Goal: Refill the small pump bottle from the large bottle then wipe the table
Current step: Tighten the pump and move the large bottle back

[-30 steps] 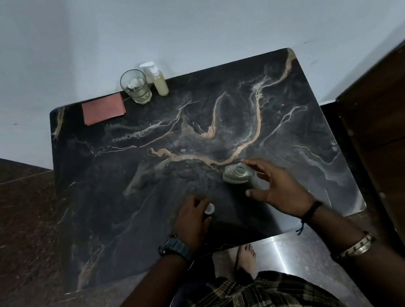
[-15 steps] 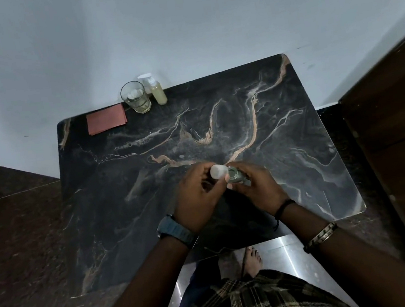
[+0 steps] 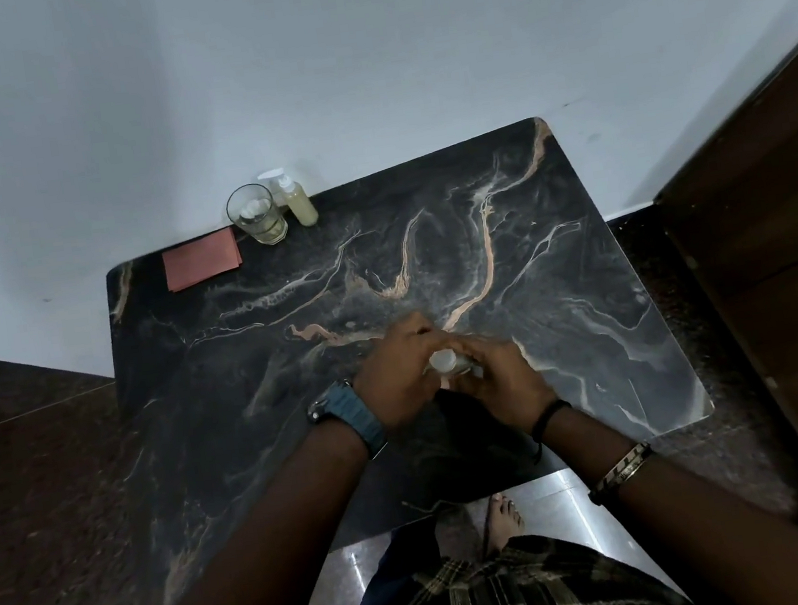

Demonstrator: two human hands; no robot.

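Both hands meet over the middle of the dark marble-patterned table, closed around a small pale plastic bottle. The left hand has its grip on the white round cap at the bottle's top, fingers curled round it; the right hand grasps the bottle's body, most of which is hidden under its fingers. Judging from this pose, the cap is being turned, though whether on or off cannot be told, and the bottle's contents are out of sight.

The main risk here is spillage: if the cap comes loose while the bottle leans, liquid could run onto the table or over the fingers, and a slippery grip could let the bottle drop. A cap threaded crookedly would leak later.

Well apart from the hands, at the far edge of the table against the wall, stands a clear drinking glass with a shallow layer of yellowish liquid at the bottom and some pale bits higher up that are too small to identify. Just beside the glass, to its right, stands a small pump bottle filled most of the way with pale yellow liquid, with something white-topped behind it. To the glass's left lies a flat reddish folded cloth, unused for wiping so far.
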